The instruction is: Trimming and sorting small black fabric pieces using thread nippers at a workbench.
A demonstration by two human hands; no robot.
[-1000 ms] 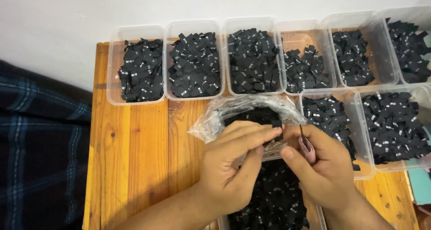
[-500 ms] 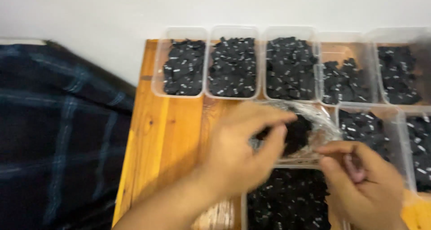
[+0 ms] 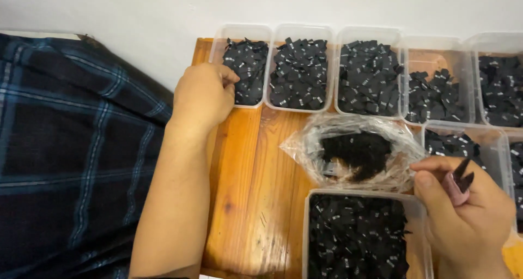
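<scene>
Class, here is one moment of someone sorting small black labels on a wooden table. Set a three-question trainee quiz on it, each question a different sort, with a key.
1. True or false: the left hand is at the far-left tub.
2. What does the right hand pinch? A) scissors B) black labels C) a pen
3. What holds the dark pile mid-table?

Key: 1 true; 2 B; 3 a clear plastic bag.

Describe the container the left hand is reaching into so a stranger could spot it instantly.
On the wooden table, a row of clear plastic tubs of small black pieces lines the white wall. The leftmost tub is the one: it ends the row, and the left hand rests at its edge.
</scene>
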